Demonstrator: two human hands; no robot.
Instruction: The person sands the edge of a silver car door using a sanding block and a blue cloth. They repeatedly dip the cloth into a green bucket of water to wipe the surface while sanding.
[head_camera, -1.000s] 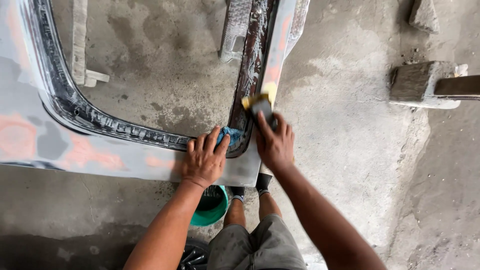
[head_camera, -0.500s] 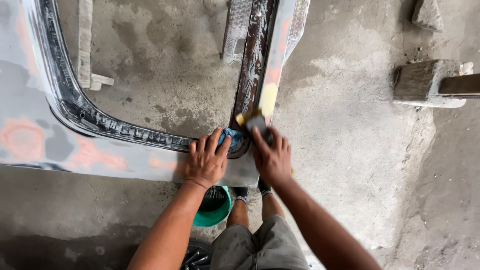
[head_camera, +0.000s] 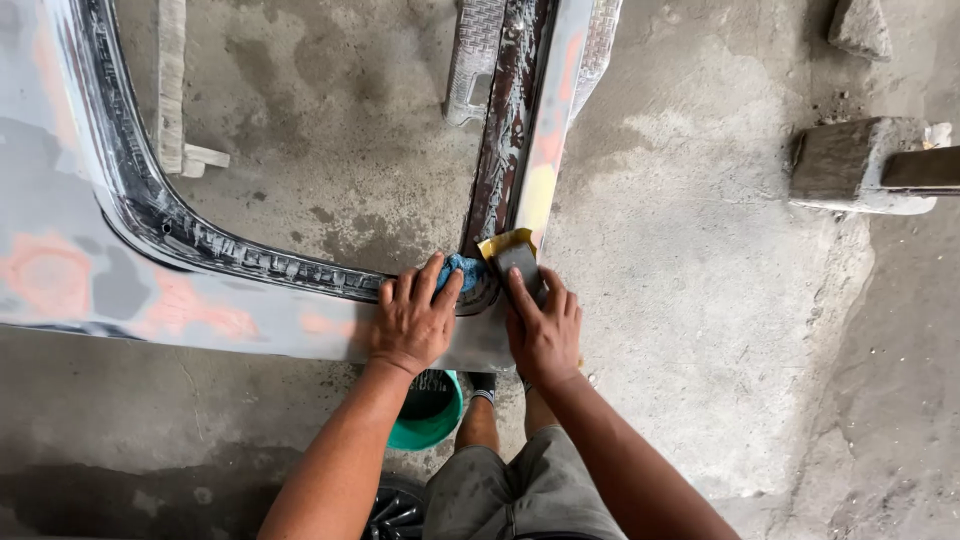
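- Head view: the sanding block (head_camera: 518, 262), dark with a yellow sheet folded under it, lies on the grey car body panel (head_camera: 200, 300) at the frame corner, a little to 12 o'clock of the picture's centre.
- I judge the block light and quite stiff, its paper rough and probably wet, so it may slip; the best hold is flat on top, with fingers along its length.
- The right hand (head_camera: 545, 335) presses on the block with fingers stretched and close together, not curled around it.
- The left hand (head_camera: 415, 320), at 9 o'clock of the block, lies flat on the panel, and its fingertips pin a blue cloth (head_camera: 465, 268) in the frame channel.
- The panel shows orange and yellow filler patches and looks stiff and heavy.
- At 6 o'clock, a green bucket (head_camera: 435, 425) stands on the concrete floor (head_camera: 700, 350) by the person's knees.
- At 2 o'clock lies a stone block (head_camera: 850, 165).
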